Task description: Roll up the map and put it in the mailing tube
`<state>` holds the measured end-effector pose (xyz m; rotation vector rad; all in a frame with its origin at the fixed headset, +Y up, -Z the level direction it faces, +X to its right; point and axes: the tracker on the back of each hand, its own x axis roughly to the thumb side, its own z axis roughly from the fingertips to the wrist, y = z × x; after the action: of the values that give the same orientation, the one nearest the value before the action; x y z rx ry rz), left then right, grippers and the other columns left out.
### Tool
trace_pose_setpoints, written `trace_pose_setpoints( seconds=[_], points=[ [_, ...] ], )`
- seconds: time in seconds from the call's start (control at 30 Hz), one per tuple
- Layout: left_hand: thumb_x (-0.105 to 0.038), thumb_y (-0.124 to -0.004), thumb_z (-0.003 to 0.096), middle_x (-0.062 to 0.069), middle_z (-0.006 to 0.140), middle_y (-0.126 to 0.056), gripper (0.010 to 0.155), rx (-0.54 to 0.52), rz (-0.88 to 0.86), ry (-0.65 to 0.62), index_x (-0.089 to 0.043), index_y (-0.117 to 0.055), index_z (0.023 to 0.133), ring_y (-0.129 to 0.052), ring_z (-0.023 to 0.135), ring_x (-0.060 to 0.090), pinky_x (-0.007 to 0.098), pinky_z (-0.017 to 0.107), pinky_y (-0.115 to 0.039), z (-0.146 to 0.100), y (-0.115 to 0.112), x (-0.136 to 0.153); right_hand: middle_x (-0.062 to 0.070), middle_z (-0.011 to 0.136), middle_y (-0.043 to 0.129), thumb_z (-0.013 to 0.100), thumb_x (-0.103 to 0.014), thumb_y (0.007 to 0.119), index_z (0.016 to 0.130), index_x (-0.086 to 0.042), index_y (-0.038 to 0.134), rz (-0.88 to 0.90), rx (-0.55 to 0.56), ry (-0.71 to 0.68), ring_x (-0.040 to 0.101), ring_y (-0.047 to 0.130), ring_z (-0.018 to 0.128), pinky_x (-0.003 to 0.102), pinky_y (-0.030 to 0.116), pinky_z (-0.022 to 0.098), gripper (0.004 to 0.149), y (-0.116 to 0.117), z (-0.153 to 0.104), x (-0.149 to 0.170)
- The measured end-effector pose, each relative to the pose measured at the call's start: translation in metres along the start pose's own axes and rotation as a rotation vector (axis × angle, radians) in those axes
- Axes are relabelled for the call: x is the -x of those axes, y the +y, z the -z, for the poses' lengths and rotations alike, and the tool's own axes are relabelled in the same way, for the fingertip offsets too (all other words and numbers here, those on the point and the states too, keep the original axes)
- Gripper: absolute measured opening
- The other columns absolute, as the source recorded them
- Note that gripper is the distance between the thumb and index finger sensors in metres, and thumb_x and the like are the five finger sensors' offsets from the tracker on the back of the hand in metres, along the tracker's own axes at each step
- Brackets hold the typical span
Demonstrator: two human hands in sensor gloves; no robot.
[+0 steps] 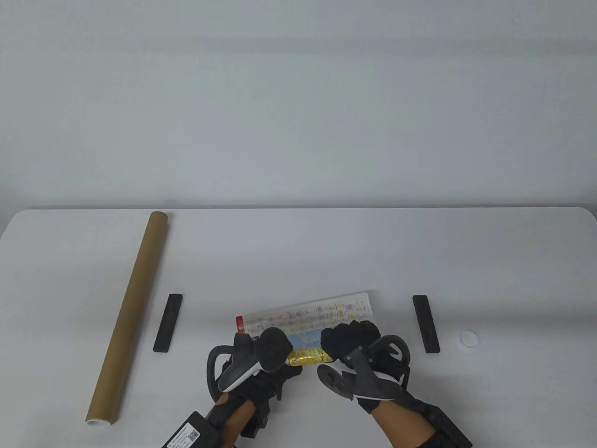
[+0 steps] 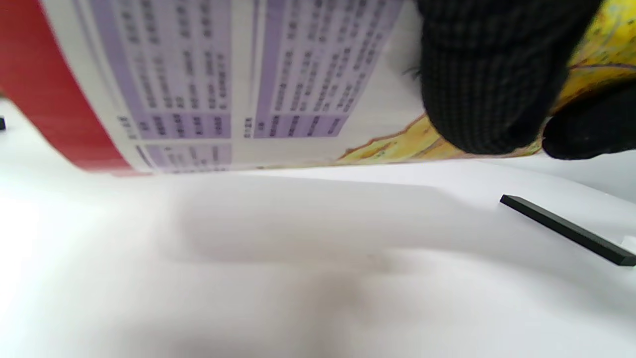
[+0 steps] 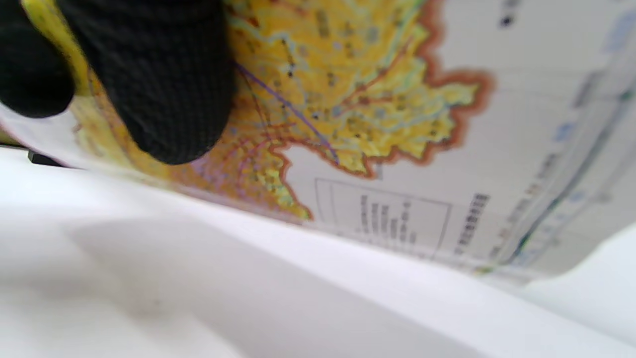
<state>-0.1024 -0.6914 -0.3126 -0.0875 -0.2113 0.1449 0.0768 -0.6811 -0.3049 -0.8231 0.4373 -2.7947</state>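
Table view shows one map [image 1: 305,317], one tube [image 1: 128,312], two black bars and one small white disc [image 1: 468,338] on a white table [image 1: 298,252]. The map lies near the front edge, midway between the bars, its near part curled up under both hands. The left hand [image 1: 261,361] and right hand [image 1: 357,347] sit side by side on that roll. Left wrist view has gloved fingers [image 2: 489,84] curled over the lifted sheet, pressing on its printed face; right wrist view shows a fingertip [image 3: 164,94] pressing the yellow area likewise. Whether thumbs close beneath the roll cannot be told.

The tube lies well apart at the table's left side, running from the far edge toward the front, its white-rimmed end nearest the front. The left bar [image 1: 168,323] lies between tube and map; the right bar [image 1: 426,323] lies between map and disc. Bare tabletop stretches beyond the map to the far edge.
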Motion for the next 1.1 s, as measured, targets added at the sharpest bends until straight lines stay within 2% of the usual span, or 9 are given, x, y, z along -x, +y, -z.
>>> trace_pose_setpoints(
  seconds=[0.13,0.23,0.4,0.53,0.77,0.93,1.03,1.1],
  points=[
    [-0.067,-0.090,0.0324,-0.008,0.080,-0.091,0.062,-0.144,0.171,0.026,-0.041,-0.080,0.088,-0.098,0.073,0.020,0.043,0.071,-0.073,-0.008,0.004,-0.012,0.004,0.058,0.091,0.045,-0.042,0.095,0.086,-0.010,0.088,0.112,-0.055,0.042,0.027,0.096,0.043,0.056,0.079,0.048,0.052,0.005,0.003,0.009],
    [-0.065,-0.091,0.0325,-0.009,0.085,-0.087,0.064,-0.230,0.250,0.002,-0.042,-0.076,0.091,-0.095,0.079,0.020,0.044,0.074,-0.069,-0.013,0.006,-0.019,0.005,0.058,0.091,0.045,-0.041,0.094,0.085,-0.010,0.089,0.243,-0.109,0.067,0.027,0.096,0.042,0.057,0.079,0.047,0.051,0.009,0.004,0.017],
    [-0.066,-0.093,0.0287,-0.011,0.070,-0.089,0.060,-0.332,0.355,-0.011,-0.043,-0.080,0.082,-0.097,0.062,0.013,0.040,0.069,-0.073,-0.015,0.007,-0.024,0.005,0.057,0.091,0.045,-0.041,0.095,0.085,-0.008,0.089,0.408,-0.192,0.058,0.027,0.096,0.042,0.056,0.079,0.047,0.052,0.014,0.006,0.024],
    [-0.067,-0.094,0.0274,-0.011,0.062,-0.091,0.054,-0.345,0.355,-0.015,-0.043,-0.085,0.075,-0.099,0.054,0.012,0.038,0.065,-0.076,-0.015,0.007,-0.025,0.006,0.060,0.091,0.046,-0.042,0.095,0.088,-0.008,0.087,0.399,-0.185,0.048,0.029,0.096,0.045,0.057,0.077,0.048,0.054,0.014,0.005,0.025],
    [-0.067,-0.093,0.0302,-0.010,0.057,-0.094,0.047,-0.206,0.241,0.013,-0.042,-0.089,0.069,-0.101,0.049,0.012,0.037,0.061,-0.080,-0.009,0.006,-0.018,0.010,0.072,0.087,0.045,-0.043,0.094,0.095,-0.010,0.083,0.212,-0.065,0.026,0.036,0.092,0.059,0.062,0.070,0.056,0.061,0.007,0.000,0.015],
    [-0.067,-0.092,0.0317,-0.009,0.057,-0.094,0.047,-0.012,0.029,0.058,-0.041,-0.089,0.070,-0.101,0.050,0.013,0.037,0.061,-0.080,-0.001,0.004,-0.004,0.012,0.082,0.081,0.045,-0.043,0.094,0.099,-0.012,0.079,0.018,0.034,0.005,0.039,0.087,0.070,0.066,0.064,0.061,0.065,-0.004,-0.004,0.003],
    [-0.066,-0.092,0.0327,-0.009,0.058,-0.094,0.046,0.055,-0.070,0.069,-0.040,-0.090,0.070,-0.101,0.050,0.014,0.037,0.061,-0.079,0.003,0.001,0.002,0.011,0.082,0.081,0.044,-0.044,0.095,0.100,-0.013,0.078,-0.054,0.088,-0.004,0.038,0.087,0.071,0.065,0.064,0.062,0.067,-0.008,-0.006,0.000],
    [-0.065,-0.092,0.0331,-0.008,0.058,-0.094,0.045,0.076,-0.103,0.063,-0.040,-0.090,0.070,-0.100,0.052,0.015,0.038,0.063,-0.078,0.004,0.000,0.005,0.009,0.078,0.084,0.043,-0.045,0.095,0.097,-0.013,0.080,-0.074,0.104,-0.006,0.035,0.090,0.066,0.062,0.067,0.061,0.064,-0.009,-0.007,-0.002]
  ],
)
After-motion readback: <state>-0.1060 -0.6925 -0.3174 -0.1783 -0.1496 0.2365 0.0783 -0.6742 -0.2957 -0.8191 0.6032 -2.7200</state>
